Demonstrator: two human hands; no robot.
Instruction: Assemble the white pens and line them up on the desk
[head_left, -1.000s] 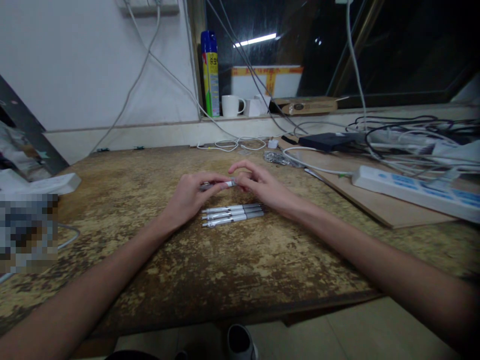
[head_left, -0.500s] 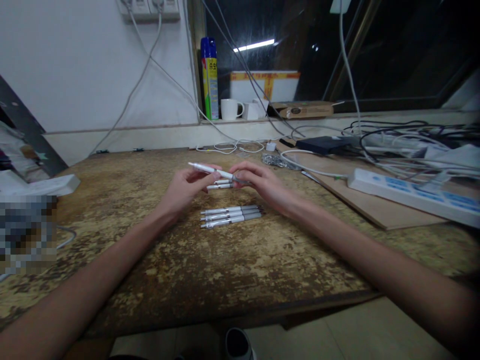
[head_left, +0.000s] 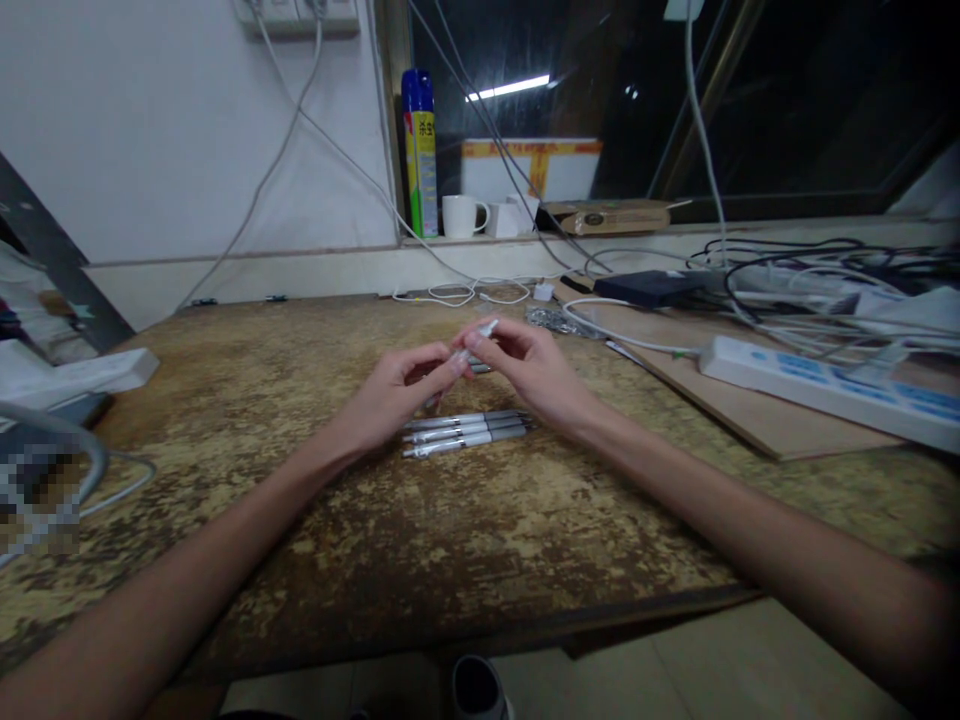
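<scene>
Both hands meet above the middle of the worn table (head_left: 465, 530). A white pen (head_left: 487, 329) is pinched between them, its one end sticking up past the fingertips and the rest largely hidden. My left hand (head_left: 409, 385) has its fingers closed on the pen from the left. From the right, my right hand (head_left: 517, 355) also grips it with thumb and fingers. Just below the hands, several white and grey pens (head_left: 469, 432) lie side by side on the table. Behind the fingers, part of another pen (head_left: 480, 368) shows.
At the right are a power strip (head_left: 825, 390), a thin board (head_left: 750, 415) and tangled cables (head_left: 810, 270). A black box (head_left: 649, 288) lies behind. A spray can (head_left: 421, 155) and a white mug (head_left: 461, 216) stand on the sill. Another white strip (head_left: 112, 375) is at the left.
The held pen has turned from lying across between the hands to pointing up and right. My left hand has moved right, closer to my right hand, and the fingers now cover more of the pen.
</scene>
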